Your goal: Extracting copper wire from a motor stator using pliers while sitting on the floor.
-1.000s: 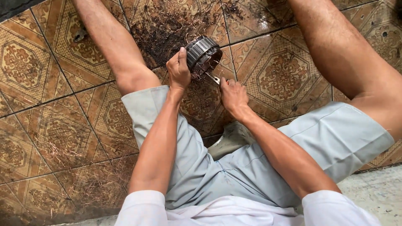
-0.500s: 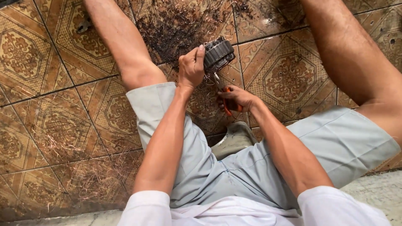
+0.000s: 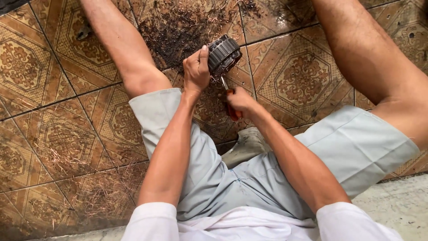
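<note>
My left hand (image 3: 197, 68) grips a dark, round slotted metal core (image 3: 224, 52), like a motor stator, holding it tilted just above the tiled floor between my legs. My right hand (image 3: 240, 101) is closed around the red-orange handles of pliers (image 3: 229, 101), whose metal jaws reach up to the underside of the core. Thin copper wire strands hang at the spot where the jaws meet the core.
I sit on a patterned brown tile floor (image 3: 49, 107) with my bare legs spread. A dark patch of dirt and cut copper wire bits (image 3: 178, 27) lies beyond the core. More loose copper strands (image 3: 67, 156) lie at the left. A grey concrete edge (image 3: 401, 205) runs at the lower right.
Both hands and the core have shifted slightly in view. The core has turned, now showing its slotted side rather than its open face. The pliers stay at the core's lower edge.
</note>
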